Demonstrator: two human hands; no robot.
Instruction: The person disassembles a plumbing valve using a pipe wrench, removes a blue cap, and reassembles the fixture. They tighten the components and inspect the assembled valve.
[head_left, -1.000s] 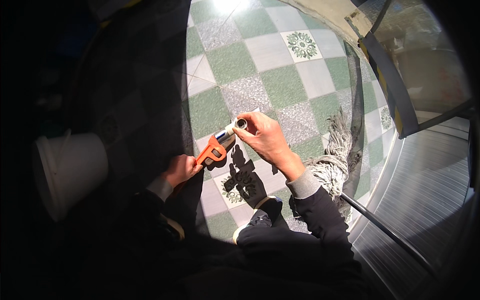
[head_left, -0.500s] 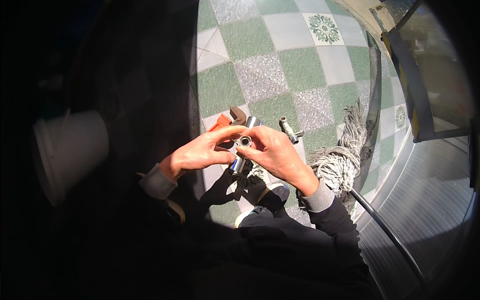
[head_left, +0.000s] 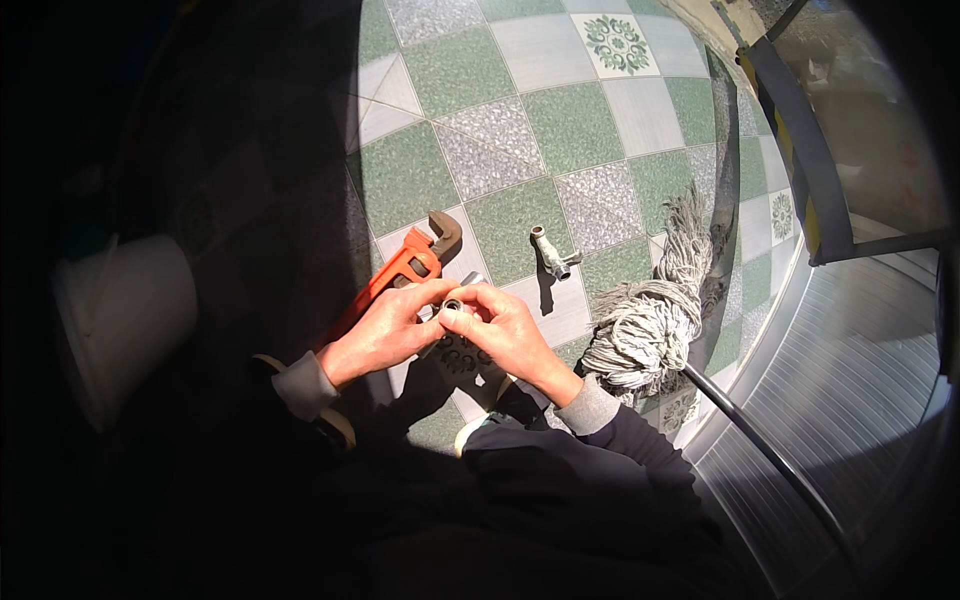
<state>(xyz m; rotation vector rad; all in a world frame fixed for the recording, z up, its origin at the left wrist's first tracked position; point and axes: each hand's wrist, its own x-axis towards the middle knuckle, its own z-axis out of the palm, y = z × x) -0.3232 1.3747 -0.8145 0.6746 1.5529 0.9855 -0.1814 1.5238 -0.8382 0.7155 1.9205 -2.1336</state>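
Note:
Both hands are closed around a small metal pipe fitting (head_left: 453, 305), whose round open end faces up at me. My left hand (head_left: 383, 332) grips it from the left with thumb and fingers. From the other side my right hand (head_left: 512, 338) pinches the rim between thumb and forefinger. A shiny metal part shows just behind the fingers; whether it belongs to the fitting I cannot tell. Beyond my left hand lies an orange pipe wrench (head_left: 408, 262) with a dark jaw, its handle running into shadow. A worn metal tap valve (head_left: 549, 252) lies on the tiles ahead.
A grey string mop (head_left: 645, 338) lies right of my hands, its dark handle (head_left: 765, 445) running toward the lower right. At far left a white bucket (head_left: 130, 315) stands in deep shadow. Ribbed metal (head_left: 800, 390) borders the green-and-white tiled floor (head_left: 575, 125) on the right.
My view has shifted, and the hands with the fitting now appear lower and further left. More of the wrench shows. Both hands keep hold of the fitting.

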